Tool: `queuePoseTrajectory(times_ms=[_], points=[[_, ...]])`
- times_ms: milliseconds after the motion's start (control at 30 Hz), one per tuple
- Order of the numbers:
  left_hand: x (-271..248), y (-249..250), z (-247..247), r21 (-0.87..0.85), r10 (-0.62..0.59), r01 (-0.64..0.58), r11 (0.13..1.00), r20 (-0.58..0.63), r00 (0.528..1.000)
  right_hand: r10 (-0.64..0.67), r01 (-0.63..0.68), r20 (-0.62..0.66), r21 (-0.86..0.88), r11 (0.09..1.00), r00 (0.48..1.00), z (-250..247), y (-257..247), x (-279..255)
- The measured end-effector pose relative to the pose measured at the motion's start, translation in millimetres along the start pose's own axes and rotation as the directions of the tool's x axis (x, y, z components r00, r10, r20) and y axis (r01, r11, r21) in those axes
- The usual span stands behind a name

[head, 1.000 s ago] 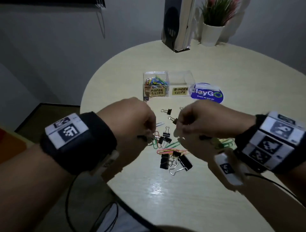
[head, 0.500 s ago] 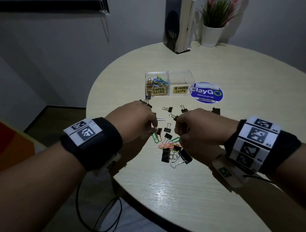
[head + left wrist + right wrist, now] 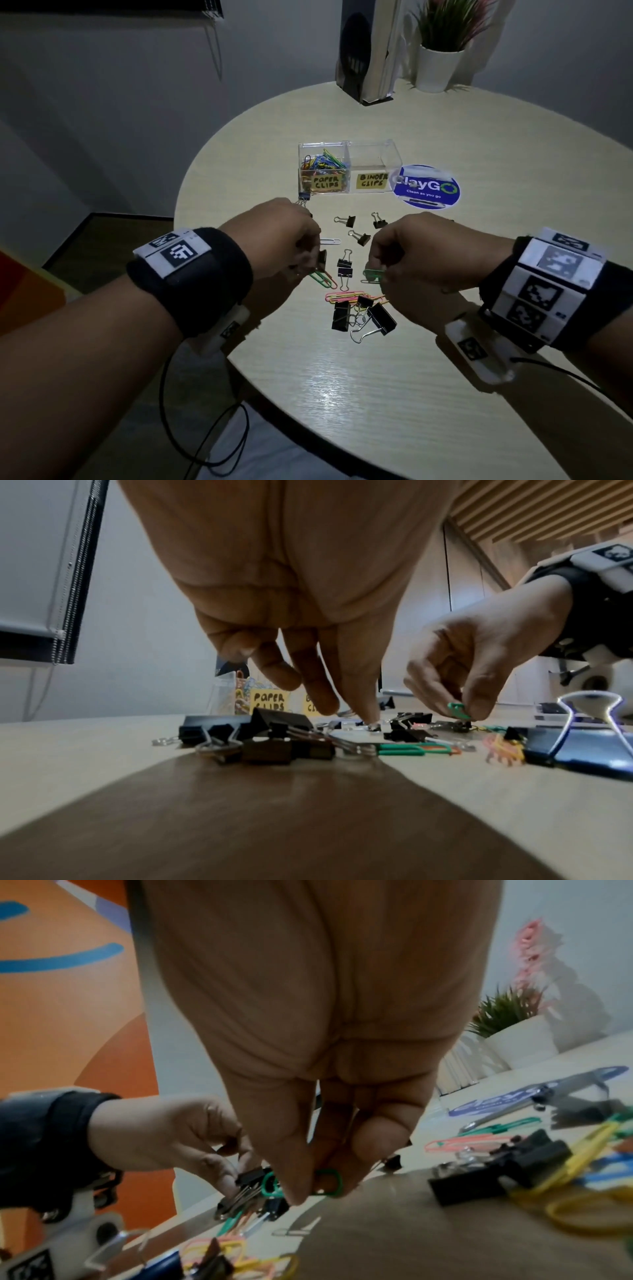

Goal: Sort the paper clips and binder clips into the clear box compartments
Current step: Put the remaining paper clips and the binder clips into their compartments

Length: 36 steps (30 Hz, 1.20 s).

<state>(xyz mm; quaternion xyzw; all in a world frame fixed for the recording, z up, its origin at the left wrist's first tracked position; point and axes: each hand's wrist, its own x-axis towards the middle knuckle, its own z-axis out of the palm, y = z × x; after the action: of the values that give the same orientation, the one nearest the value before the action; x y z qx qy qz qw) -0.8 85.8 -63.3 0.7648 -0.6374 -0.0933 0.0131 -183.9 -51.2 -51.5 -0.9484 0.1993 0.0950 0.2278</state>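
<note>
Right hand pinched a green paper clip (light, springy wire); left hand pinched a small binder clip.

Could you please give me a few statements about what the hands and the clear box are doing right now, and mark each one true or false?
1. The right hand pinches a green paper clip. True.
2. The left hand is empty. False: its grip is on a black binder clip.
3. The compartment labelled PAPER CLIPS of the clear box holds coloured paper clips. True.
4. The compartment labelled BINDER CLIPS is full of binder clips. False: no clips show in it.
5. Several black binder clips still lie loose on the table. True.
6. The potted plant stands between the two hands. False: it is at the table's far edge.
</note>
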Motion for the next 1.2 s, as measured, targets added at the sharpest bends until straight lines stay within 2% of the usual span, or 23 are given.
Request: queuePoseTrajectory(times_ms=[100,167,233,267,433,567,767,900,967,1200], points=[[-2.9,2.4,-0.3,0.055,0.001,0.002,0.998,-0.054,0.999,-0.044,0.044,0.012,-0.011,0.999,0.999,5.4,-5.4,3.0],[-7.8,9.6,0.2,0.058,0.083,-0.078,0.995,-0.094,0.992,-0.057,0.058,0.030,-0.045,0.997,0.998,10.7,-9.2,6.1],[-10.4,16.2,3.9,0.118,0.181,-0.178,0.977,-0.019,0.983,-0.062,0.067,0.056,-0.086,0.994,0.997,13.3,-12.1,7.6],[-11.1,18.2,6.4,0.146,0.190,-0.193,0.970,0.033,0.981,-0.064,0.071,0.065,-0.105,0.992,0.996,13.9,-13.3,7.8],[-8.3,14.3,10.5,0.143,0.159,-0.170,0.975,0.088,0.983,-0.060,0.074,0.085,-0.169,0.983,0.995,16.9,-14.1,2.1],[-7.6,14.0,10.6,0.120,0.144,-0.157,0.980,0.107,0.984,-0.073,0.080,0.040,-0.197,0.977,0.997,19.0,-11.6,-2.3],[-12.5,27.2,7.4,-0.075,0.075,-0.078,0.994,-0.046,0.996,-0.030,0.029,-0.001,-0.081,0.996,1.000,8.4,-0.9,-7.3],[-8.9,39.5,17.1,-0.053,0.109,-0.104,0.993,0.099,0.989,-0.036,0.039,0.045,-0.089,0.995,0.998,12.0,-0.4,-13.9],[-6.1,40.2,18.8,-0.035,0.096,-0.092,0.995,0.135,0.986,-0.036,0.040,0.046,-0.109,0.993,0.998,15.1,-0.2,-14.8],[-6.6,38.9,14.1,-0.090,0.133,-0.123,0.988,0.114,0.985,-0.016,0.023,0.081,-0.090,0.996,0.997,17.1,3.5,-12.7]])
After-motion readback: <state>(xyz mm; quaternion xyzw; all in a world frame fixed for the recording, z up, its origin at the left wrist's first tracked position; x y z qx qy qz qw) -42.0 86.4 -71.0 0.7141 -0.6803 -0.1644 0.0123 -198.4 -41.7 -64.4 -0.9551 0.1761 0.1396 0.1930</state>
